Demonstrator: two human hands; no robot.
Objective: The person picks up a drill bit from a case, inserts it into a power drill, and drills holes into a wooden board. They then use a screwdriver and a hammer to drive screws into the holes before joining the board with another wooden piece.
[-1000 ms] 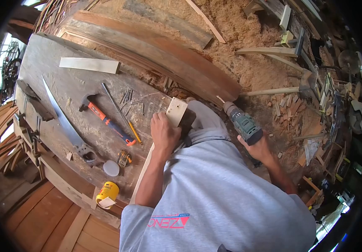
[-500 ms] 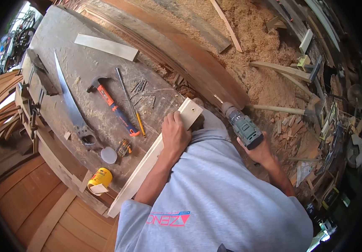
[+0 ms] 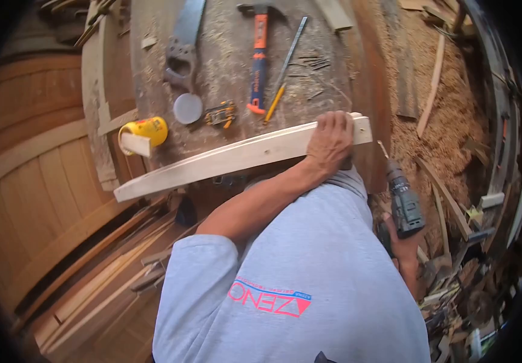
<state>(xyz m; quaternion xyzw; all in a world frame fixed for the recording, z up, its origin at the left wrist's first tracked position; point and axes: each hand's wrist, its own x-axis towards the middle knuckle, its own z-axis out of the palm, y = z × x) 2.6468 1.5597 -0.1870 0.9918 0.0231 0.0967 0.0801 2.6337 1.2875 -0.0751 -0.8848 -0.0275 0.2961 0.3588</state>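
My left hand (image 3: 331, 140) is closed over the right end of a pale wooden board (image 3: 230, 156), which lies along the near edge of the workbench. Small round holes show in the board near its right end and around its middle. A second pale strip seems to lie along its far edge. My right hand (image 3: 403, 245) grips a green cordless drill (image 3: 407, 209), held right of the board with its bit pointing away from me. The bit's tip is apart from the wood. My right fingers are partly hidden by the drill.
On the workbench (image 3: 224, 72) lie a handsaw (image 3: 182, 60), a claw hammer (image 3: 259, 66), a pencil (image 3: 274, 104), several nails (image 3: 314, 62), a round white lid (image 3: 187, 108) and a yellow tub (image 3: 152, 130). Sawdust (image 3: 418, 91) and wood scraps cover the floor to the right.
The view has turned, so the bench and board appear rotated and the board's face with its holes shows more. Both hands keep their holds; the drill remains off the board's right end.
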